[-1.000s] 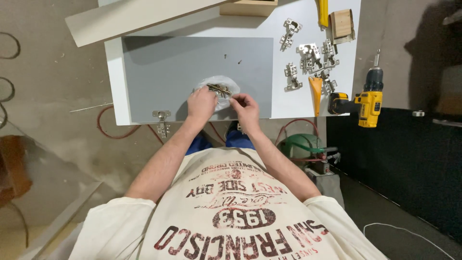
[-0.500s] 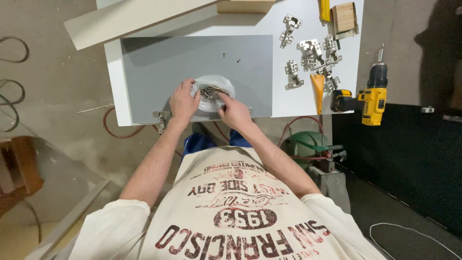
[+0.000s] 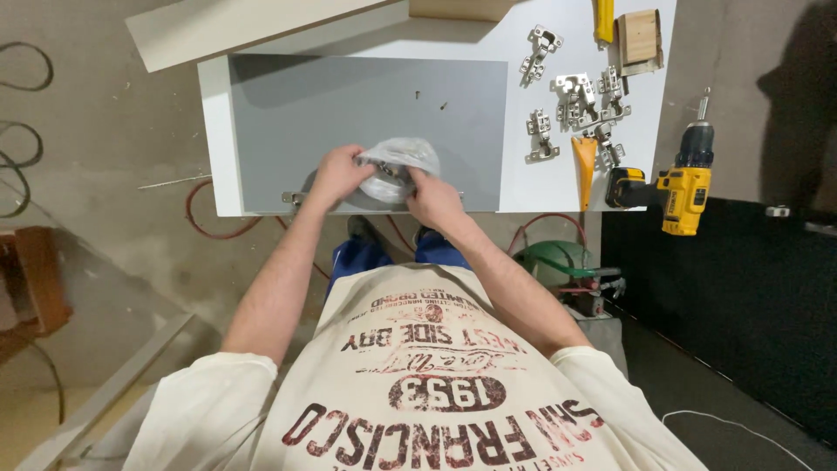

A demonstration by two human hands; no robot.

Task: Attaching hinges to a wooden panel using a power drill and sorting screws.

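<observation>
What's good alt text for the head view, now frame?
Seen from above, a person's left hand and right hand both grip a crumpled clear plastic bag over a flat grey rectangular panel on a white worktable. To the right lie several silver metal cabinet hinges and a yellow-and-black cordless drill.

Small dark contents inside the crumpled clear plastic bag (image 3: 397, 166), near the surface's front edge, are too small to identify. Both hands' fingers (image 3: 349, 161) partly cover the bag. The yellow tool (image 3: 603, 17) and wooden block (image 3: 453, 7) at the far edge are cut off by the picture's top.
</observation>
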